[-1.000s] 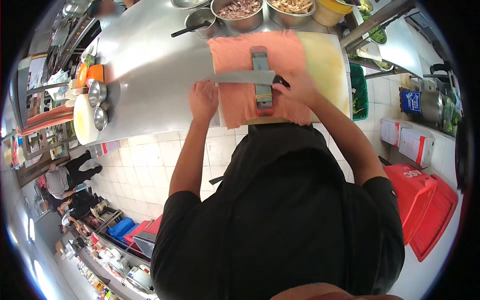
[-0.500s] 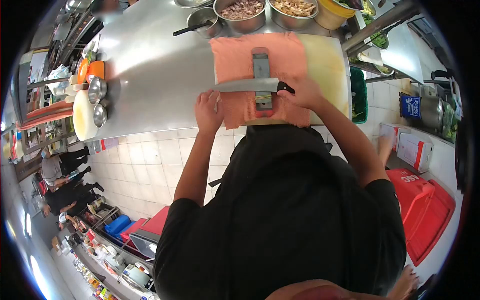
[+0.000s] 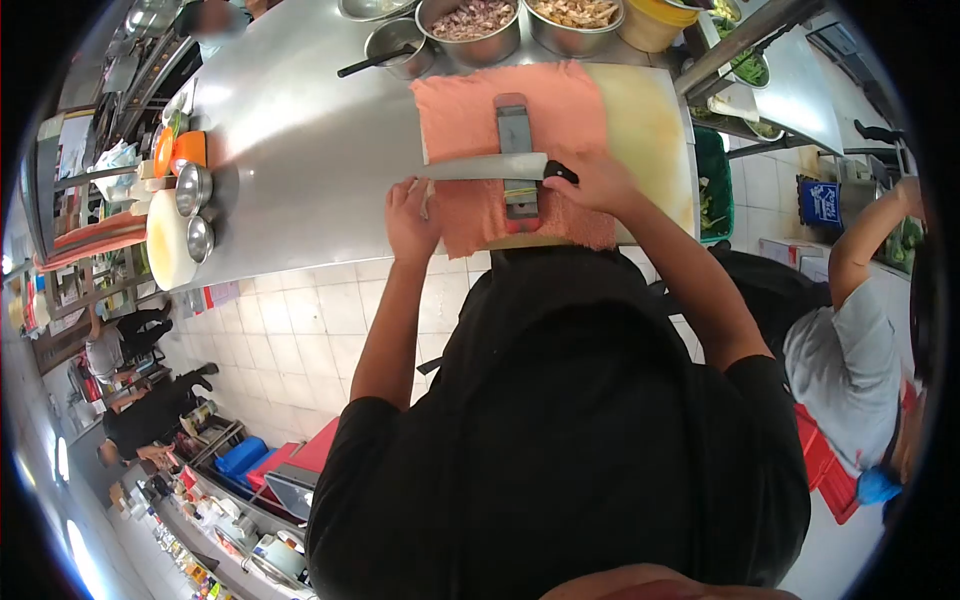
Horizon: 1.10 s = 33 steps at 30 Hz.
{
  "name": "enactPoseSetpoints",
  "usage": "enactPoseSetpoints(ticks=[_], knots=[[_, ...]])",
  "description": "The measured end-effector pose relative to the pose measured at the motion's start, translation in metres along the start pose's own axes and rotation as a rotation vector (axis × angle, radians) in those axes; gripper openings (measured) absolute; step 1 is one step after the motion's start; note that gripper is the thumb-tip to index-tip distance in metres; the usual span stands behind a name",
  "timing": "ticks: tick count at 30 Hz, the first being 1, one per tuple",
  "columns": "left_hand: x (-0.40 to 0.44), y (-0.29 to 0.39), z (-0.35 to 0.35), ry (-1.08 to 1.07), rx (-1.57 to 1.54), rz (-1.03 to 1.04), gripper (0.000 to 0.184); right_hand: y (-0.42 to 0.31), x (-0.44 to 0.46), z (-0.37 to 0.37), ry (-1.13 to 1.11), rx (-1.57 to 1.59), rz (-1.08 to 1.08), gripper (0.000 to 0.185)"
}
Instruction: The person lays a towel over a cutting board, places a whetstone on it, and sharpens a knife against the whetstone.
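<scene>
A kitchen knife point(image 3: 478, 168) lies crosswise over a grey whetstone point(image 3: 515, 128) in a holder with reddish ends. My right hand point(image 3: 600, 185) is closed around its black handle. At the other end, my left hand point(image 3: 412, 222) has its bent fingers at the blade's tip, pinched there as far as I can see. Something small and pale shows by those fingers, too small to name. Under the whetstone, a salmon-pink towel point(image 3: 455, 110) is spread over a yellowish-white cutting board point(image 3: 645, 130).
Beyond the towel stand a metal bowl of chopped purplish pieces point(image 3: 470, 22), another of brownish pieces point(image 3: 575, 22) and a small pot point(image 3: 398, 55) with a black-handled utensil. A person in a grey shirt point(image 3: 850, 380) is close on my right. A green crate point(image 3: 716, 190) sits beside the table.
A person in grey has come in on my right, in front of the red bin. The view has shifted slightly. Both hands keep nearly the same position on the knife.
</scene>
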<state>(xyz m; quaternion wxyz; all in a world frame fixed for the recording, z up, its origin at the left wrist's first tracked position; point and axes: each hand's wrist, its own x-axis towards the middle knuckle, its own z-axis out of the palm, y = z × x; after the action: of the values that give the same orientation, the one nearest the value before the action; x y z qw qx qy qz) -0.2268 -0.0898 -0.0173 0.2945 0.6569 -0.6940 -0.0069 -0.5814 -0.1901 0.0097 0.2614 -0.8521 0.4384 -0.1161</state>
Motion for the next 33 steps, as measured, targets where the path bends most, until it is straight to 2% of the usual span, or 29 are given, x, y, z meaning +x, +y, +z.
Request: enactPoseSetpoints(ticks=[6,9,12,19,21,24,26,29,32,33], knots=[[0.034,-0.012,0.0,-0.009,-0.016,0.043,0.034,0.01,0.011,0.019,0.001,0.0,-0.036,0.049],[0.024,0.002,0.016,-0.101,-0.117,0.069,0.032,-0.012,-0.048,0.0,0.059,0.114,0.153,0.048],[0.02,0.041,0.017,-0.07,-0.139,0.151,0.034,-0.025,-0.089,-0.017,-0.098,-0.012,0.367,0.049],[0.077,0.008,0.047,-0.037,-0.12,0.193,0.032,-0.014,-0.052,0.005,0.067,-0.062,0.349,0.052],[0.08,0.013,0.039,-0.113,-0.119,0.2,0.032,-0.013,-0.051,0.002,0.066,-0.075,0.326,0.052],[0.066,0.028,0.044,-0.183,-0.143,0.266,0.033,-0.025,-0.091,-0.01,0.046,-0.049,0.389,0.051],[0.046,0.048,0.047,-0.194,-0.193,0.28,0.034,-0.023,-0.131,-0.009,-0.069,-0.096,0.524,0.046],[0.029,0.074,0.046,-0.232,-0.277,0.24,0.039,-0.05,-0.169,-0.019,0.065,0.09,0.617,0.042],[0.037,0.072,0.048,-0.302,-0.25,0.248,0.04,-0.044,-0.172,-0.001,0.269,0.083,0.38,0.043],[0.044,0.071,0.049,-0.295,-0.231,0.248,0.041,-0.042,-0.167,0.001,0.221,0.057,0.407,0.044]])
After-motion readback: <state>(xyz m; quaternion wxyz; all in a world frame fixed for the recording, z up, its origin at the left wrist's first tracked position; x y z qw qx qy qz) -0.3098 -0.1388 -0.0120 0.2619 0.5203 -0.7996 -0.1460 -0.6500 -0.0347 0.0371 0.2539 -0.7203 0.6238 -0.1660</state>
